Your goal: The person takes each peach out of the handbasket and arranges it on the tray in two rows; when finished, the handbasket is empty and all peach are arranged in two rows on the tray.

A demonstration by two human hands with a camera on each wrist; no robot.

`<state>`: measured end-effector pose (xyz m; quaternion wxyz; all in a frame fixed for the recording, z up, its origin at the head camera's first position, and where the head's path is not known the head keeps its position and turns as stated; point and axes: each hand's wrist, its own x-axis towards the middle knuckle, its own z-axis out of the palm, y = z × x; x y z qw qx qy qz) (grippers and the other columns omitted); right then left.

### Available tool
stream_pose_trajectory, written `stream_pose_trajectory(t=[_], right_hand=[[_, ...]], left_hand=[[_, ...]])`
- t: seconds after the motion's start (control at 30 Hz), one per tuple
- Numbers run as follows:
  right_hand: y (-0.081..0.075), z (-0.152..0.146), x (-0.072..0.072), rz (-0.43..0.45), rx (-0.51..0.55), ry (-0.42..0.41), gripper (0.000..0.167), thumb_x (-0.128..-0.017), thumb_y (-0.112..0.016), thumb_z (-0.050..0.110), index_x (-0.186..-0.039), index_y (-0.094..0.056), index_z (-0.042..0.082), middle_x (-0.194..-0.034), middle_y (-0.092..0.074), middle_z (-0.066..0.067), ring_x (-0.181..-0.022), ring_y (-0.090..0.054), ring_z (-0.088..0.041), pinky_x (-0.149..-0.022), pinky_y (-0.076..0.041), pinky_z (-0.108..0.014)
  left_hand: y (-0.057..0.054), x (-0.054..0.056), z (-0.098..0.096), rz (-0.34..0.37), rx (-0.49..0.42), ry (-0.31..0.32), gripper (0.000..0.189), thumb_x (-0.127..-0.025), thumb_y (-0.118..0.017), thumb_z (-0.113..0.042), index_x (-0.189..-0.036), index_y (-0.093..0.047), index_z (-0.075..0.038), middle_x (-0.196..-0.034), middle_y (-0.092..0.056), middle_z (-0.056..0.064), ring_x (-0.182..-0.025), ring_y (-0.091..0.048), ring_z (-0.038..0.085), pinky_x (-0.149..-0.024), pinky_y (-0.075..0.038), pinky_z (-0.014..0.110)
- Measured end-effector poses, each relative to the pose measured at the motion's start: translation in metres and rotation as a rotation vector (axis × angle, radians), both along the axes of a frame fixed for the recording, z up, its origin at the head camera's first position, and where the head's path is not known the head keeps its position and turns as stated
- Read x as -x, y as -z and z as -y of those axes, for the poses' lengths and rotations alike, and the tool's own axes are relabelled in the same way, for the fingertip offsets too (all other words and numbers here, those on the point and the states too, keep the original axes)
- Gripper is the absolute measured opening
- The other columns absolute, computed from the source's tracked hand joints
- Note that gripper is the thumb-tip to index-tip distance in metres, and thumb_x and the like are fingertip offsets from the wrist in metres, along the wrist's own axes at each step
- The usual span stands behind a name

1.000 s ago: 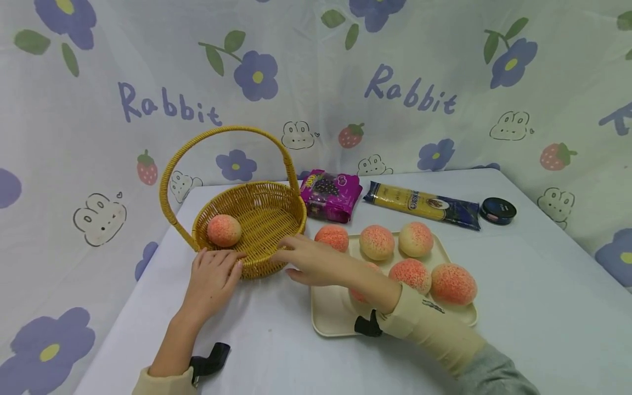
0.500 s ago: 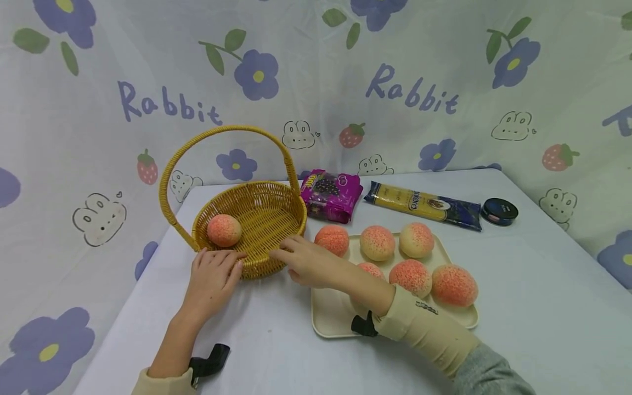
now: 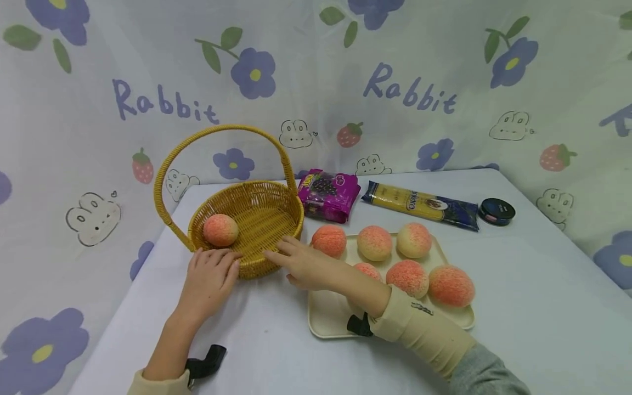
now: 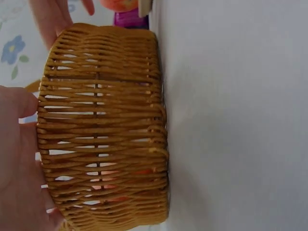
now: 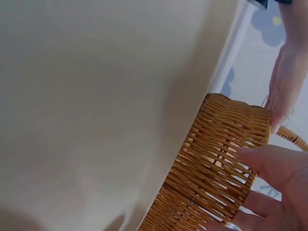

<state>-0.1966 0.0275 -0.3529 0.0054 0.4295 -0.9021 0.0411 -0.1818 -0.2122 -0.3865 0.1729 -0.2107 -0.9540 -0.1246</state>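
Observation:
A round yellow-brown wicker basket (image 3: 266, 224) with a tall arched handle stands at the left of the table. One peach (image 3: 220, 230) lies inside it, on the left. My left hand (image 3: 209, 277) holds the basket's front-left rim, its fingers laid over the edge. At the front-right rim is my right hand (image 3: 308, 266). In the right wrist view its thumb (image 5: 269, 161) is against the outer wall, with fingers showing beyond the rim. A cream tray (image 3: 329, 322) with several peaches (image 3: 407, 278) stands right of the basket; my right forearm partly covers it.
Behind the tray lie a purple snack bag (image 3: 328, 195), close to the basket, and a long yellow-and-blue packet (image 3: 422, 205). A round dark tin (image 3: 496, 212) sits at the right. A patterned cloth (image 3: 316, 88) hangs behind the white table.
Both hands stay at the basket's rim. The right hand's fingers have shifted a little, and its forearm has moved slightly left. The whole head view has shifted slightly. Basket and peaches keep their places.

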Motion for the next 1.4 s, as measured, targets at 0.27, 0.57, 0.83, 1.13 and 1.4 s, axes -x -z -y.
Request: stream_pose_trajectory(t=[0.27,0.57,0.83,1.13,1.4], right_hand=[[-0.001,0.003,-0.001,0.039,-0.033,0.024,0.069,-0.086,-0.063,0.019,-0.145,-0.027,0.019,-0.142,-0.034,-0.01,-0.135,-0.021,-0.029,-0.103,-0.031,-0.035],[-0.002,-0.001,0.0,0.051,-0.025,0.042,0.069,-0.087,-0.061,0.016,-0.146,-0.024,0.02,-0.144,-0.031,-0.01,-0.136,-0.017,-0.031,-0.101,-0.033,-0.038],[0.001,-0.002,0.001,0.03,-0.04,0.023,0.072,-0.087,-0.062,0.016,-0.147,-0.022,0.02,-0.145,-0.028,-0.011,-0.136,-0.018,-0.032,-0.105,-0.027,-0.04],[0.006,-0.001,0.001,0.019,-0.053,0.009,0.075,-0.086,-0.063,0.018,-0.147,-0.02,0.02,-0.146,-0.028,-0.009,-0.136,-0.016,-0.03,-0.105,-0.025,-0.04],[0.006,-0.002,0.001,0.004,-0.048,0.004,0.075,-0.085,-0.063,0.016,-0.147,-0.02,0.019,-0.145,-0.029,-0.009,-0.136,-0.016,-0.03,-0.106,-0.023,-0.039]], left_hand=[[-0.015,-0.004,0.0,0.014,0.017,0.031,0.028,-0.093,-0.045,-0.019,-0.107,-0.063,-0.003,-0.118,-0.053,0.019,-0.113,-0.042,0.039,-0.096,-0.026,0.058],[-0.034,0.025,-0.002,0.161,0.038,0.015,0.038,-0.095,-0.045,-0.026,-0.12,-0.053,0.002,-0.126,-0.041,0.026,-0.118,-0.034,0.045,-0.091,-0.033,0.06],[-0.042,0.051,-0.007,0.313,-0.027,-0.066,0.048,-0.095,-0.045,-0.029,-0.13,-0.039,0.002,-0.137,-0.019,0.034,-0.126,-0.012,0.052,-0.084,-0.033,0.068],[-0.033,0.066,-0.001,0.35,-0.013,-0.131,0.049,-0.094,-0.043,-0.027,-0.132,-0.034,0.003,-0.137,-0.014,0.037,-0.124,-0.01,0.056,-0.084,-0.031,0.069],[-0.029,0.079,-0.001,0.351,0.001,-0.191,0.053,-0.091,-0.042,-0.025,-0.134,-0.032,0.005,-0.136,-0.012,0.036,-0.121,-0.013,0.057,-0.076,-0.037,0.068]])
